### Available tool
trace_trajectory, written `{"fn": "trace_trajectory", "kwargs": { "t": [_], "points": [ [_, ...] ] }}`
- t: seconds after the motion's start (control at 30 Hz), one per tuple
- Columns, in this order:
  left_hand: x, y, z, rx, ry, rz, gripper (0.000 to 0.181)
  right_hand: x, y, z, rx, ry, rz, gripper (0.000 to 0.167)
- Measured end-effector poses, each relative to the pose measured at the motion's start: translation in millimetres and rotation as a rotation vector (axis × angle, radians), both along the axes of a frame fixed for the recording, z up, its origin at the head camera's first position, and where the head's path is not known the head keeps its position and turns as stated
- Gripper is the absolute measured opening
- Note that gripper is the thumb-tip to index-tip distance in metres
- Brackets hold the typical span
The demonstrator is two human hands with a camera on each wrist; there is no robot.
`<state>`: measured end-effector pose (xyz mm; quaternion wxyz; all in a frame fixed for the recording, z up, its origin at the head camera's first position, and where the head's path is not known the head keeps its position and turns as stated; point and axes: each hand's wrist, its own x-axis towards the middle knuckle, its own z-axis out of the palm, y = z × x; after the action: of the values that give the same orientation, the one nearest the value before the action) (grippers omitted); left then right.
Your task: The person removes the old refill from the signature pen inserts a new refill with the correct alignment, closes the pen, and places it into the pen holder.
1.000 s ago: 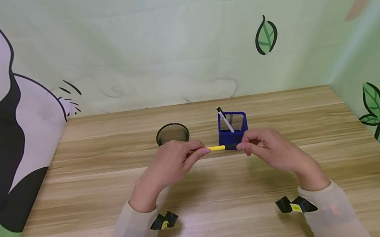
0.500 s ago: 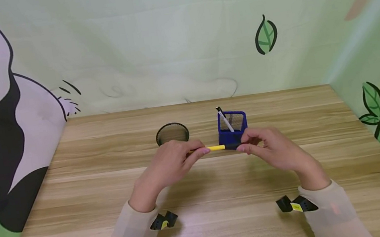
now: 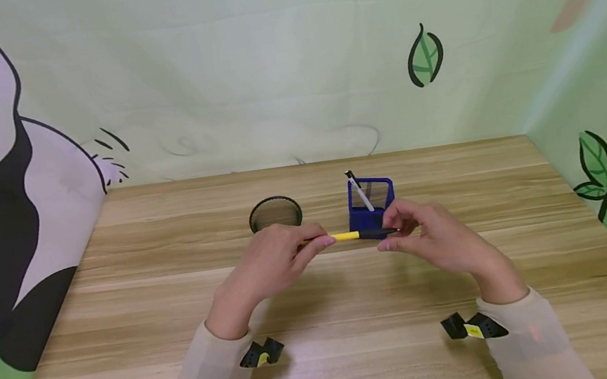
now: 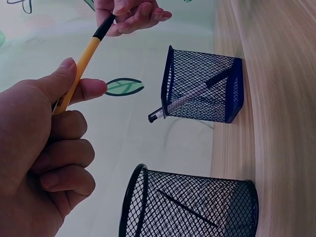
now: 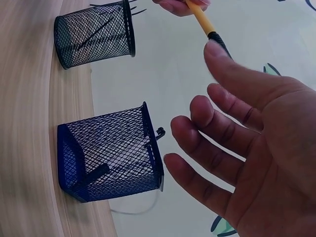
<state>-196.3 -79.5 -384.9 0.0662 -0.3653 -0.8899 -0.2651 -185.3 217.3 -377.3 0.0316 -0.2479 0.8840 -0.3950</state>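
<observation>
Between thumb and index finger my left hand (image 3: 278, 258) pinches a yellow ballpoint pen (image 3: 346, 236), held level above the table with its black grip and tip pointing right. The left wrist view shows the other fingers curled below the yellow barrel (image 4: 85, 61). At the tip end is my right hand (image 3: 432, 233), its thumb and fingers spread apart around the bare tip. In the right wrist view that hand (image 5: 261, 133) has its fingers loosely bent, with the thumb overlapping the black grip; whether it touches the pen is unclear.
Behind the right hand stands a blue square mesh pen holder (image 3: 363, 223) with a white-and-black pen (image 3: 360, 191) leaning in it. A round black mesh pen cup (image 3: 275, 213) stands behind the left hand. A printed cloth wall rises at the table's (image 3: 340, 365) back edge.
My right thumb and fingers have parted from the pen's black end, so the tip now shows between them. The left hand and the pen have stayed in place.
</observation>
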Motion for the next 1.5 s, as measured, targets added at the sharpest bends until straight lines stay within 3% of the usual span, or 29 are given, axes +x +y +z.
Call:
{"fn": "trace_trajectory", "kwargs": {
  "t": [0.13, 0.3, 0.63, 1.03, 1.5],
  "points": [
    [0.2, 0.1, 0.7, -0.002, -0.001, 0.005, 0.024, -0.1, -0.4, -0.7, 0.003, -0.011, -0.007, 0.026],
    [0.7, 0.5, 1.5, -0.001, 0.003, 0.008, 0.025, -0.1, -0.1, -1.2, 0.001, -0.020, 0.004, 0.009],
    [1.1, 0.4, 1.3, 0.002, 0.005, 0.004, 0.026, -0.7, 0.0, -3.8, -0.020, 0.009, 0.025, 0.038],
    [1.4, 0.6, 2.0, -0.004, 0.011, 0.003, 0.025, -2.2, -1.0, -5.0, -0.007, 0.046, 0.044, 0.040],
    [1.1, 0.4, 1.9, -0.001, 0.006, 0.000, 0.025, -0.1, -0.1, -1.9, -0.002, 0.020, 0.028, 0.034]
  ]
}}
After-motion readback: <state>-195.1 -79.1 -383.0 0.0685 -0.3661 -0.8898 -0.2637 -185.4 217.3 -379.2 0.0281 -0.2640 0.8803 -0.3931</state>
